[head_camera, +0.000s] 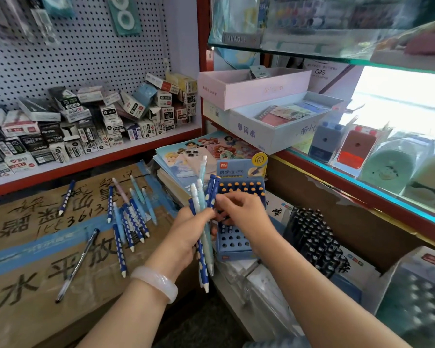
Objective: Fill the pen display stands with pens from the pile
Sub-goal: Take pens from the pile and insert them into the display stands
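while left hand [186, 234] grips pens [203, 222], right hand [239, 209] pinches one by deli stand [239, 197].

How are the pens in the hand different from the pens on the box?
The pens in the left hand are gripped as a bunch, standing nearly upright; the pile lies flat and spread out on the cardboard box. The bunch sits right by the blue stand; the pile lies farther left. Both mix dark blue dotted pens with pale ones.

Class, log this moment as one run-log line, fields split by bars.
left hand: grips pen bunch | right hand: pinches a pen from bunch | blue display stand: part filled | pile: remains on carton
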